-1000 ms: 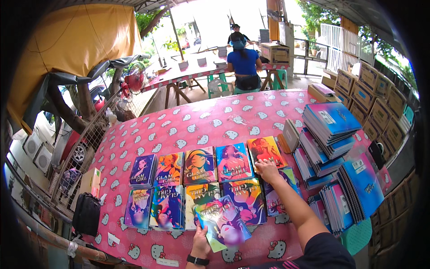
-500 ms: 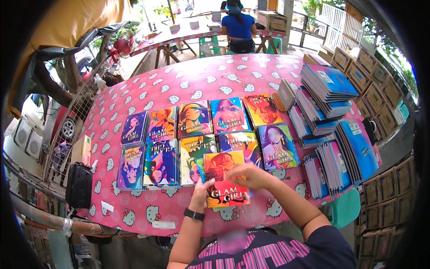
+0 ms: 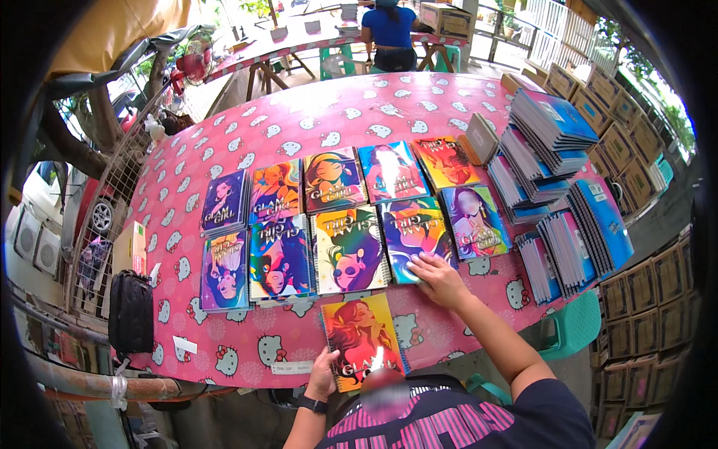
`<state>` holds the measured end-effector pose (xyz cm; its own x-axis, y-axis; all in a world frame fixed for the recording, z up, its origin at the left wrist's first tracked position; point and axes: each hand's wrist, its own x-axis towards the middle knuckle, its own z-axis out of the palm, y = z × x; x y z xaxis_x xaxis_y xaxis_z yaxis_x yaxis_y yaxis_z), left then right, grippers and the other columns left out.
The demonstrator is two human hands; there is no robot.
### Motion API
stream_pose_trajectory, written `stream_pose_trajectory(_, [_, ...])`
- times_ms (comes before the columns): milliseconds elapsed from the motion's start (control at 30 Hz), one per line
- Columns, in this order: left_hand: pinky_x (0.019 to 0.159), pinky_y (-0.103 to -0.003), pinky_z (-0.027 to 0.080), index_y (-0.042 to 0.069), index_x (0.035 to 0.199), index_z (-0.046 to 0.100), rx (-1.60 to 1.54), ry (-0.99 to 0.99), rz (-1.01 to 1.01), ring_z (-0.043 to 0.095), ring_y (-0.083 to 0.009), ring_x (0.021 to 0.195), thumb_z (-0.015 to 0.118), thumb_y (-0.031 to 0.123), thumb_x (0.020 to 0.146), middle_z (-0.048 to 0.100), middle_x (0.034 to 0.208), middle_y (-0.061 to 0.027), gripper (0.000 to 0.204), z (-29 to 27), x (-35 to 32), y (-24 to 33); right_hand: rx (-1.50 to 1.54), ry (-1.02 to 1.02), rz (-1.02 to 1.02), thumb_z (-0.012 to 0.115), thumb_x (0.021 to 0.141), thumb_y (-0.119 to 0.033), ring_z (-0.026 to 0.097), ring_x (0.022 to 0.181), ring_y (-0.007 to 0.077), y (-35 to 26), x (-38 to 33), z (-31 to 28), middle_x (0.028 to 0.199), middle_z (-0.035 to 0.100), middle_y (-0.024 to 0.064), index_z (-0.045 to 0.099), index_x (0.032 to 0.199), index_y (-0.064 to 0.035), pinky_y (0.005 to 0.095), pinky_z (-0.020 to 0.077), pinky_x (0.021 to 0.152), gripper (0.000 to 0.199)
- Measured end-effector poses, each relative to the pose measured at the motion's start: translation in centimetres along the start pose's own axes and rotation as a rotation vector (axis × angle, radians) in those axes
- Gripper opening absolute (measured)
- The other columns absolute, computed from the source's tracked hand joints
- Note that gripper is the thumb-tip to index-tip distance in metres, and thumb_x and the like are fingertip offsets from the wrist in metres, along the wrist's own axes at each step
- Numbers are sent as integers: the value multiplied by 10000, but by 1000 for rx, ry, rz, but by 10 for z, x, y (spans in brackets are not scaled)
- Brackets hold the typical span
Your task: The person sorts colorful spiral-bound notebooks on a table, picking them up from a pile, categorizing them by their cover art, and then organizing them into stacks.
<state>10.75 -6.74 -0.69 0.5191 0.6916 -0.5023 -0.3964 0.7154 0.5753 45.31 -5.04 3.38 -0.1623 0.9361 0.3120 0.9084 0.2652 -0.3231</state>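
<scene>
**Hands working over a spread of colourful spiral notebooks**

The left hand (image 3: 323, 376) is gripping the near-left corner of a red-and-orange spiral-bound notebook with a portrait cover (image 3: 363, 340), thumb on top and the other fingers hidden beneath, so they are pinching that edge. This notebook is lying at the near edge of the desk with the pink patterned cloth (image 3: 314, 120), just in front of the two rows of notebooks and apart from them.

The right hand (image 3: 440, 278) is resting flat, fingers spread, on the near edge of a blue-and-green swirled notebook (image 3: 413, 232), which is sitting in the front row, just behind and to the right of the red-and-orange notebook. Beside it to the left a yellow-and-purple notebook (image 3: 348, 249) is lying; to the right, a pale blue-and-pink one (image 3: 474, 222).

Further right of the red-and-orange notebook, fanned stacks of blue-covered notebooks (image 3: 553, 135) are standing along the desk edge. To its left, a black pouch (image 3: 130, 310) is hanging at the desk's side.
</scene>
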Motion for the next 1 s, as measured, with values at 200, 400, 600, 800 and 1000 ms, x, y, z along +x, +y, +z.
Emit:
stream_pose_trajectory(200, [859,-384,501,29,1206,477,-257,54,-52,600,-240,1003,483,199,900,582,1137,-106,350,15,-11,21,509,-365,-182,702,745,-147,544,1101,291,-109,10,-21,1157,591,118,590,1126,-62,407,437,925,406])
stream_pose_trajectory(400, [617,-285,526,-33,909,606,270,271,-23,634,-163,685,677,28,761,642,835,-77,175,-13,-8,15,-292,-5,262,710,730,-363,336,1301,344,47,181,20,1383,382,202,417,1322,-86,514,313,1026,716])
stream_pose_trajectory(600, [719,-308,520,-34,1001,589,215,403,151,633,-172,794,693,24,752,643,924,-76,276,-33,-25,27,-304,-186,263,575,833,-441,402,1250,345,75,216,56,1299,484,176,509,1242,-144,588,257,1013,510])
stream_pose_trajectory(800, [801,-303,490,4,1061,564,203,390,216,613,-175,876,636,24,790,630,981,-66,281,-63,-29,42,350,388,428,539,890,-289,623,661,241,33,196,-21,812,651,168,660,982,-54,344,468,630,280])
stream_pose_trajectory(1000, [872,-377,479,26,1207,488,-90,54,126,597,-214,991,560,400,884,597,1125,-92,499,-48,-27,67,442,-321,-70,665,775,-462,477,1208,301,-99,101,1,1248,548,165,584,1204,-105,408,313,1049,564])
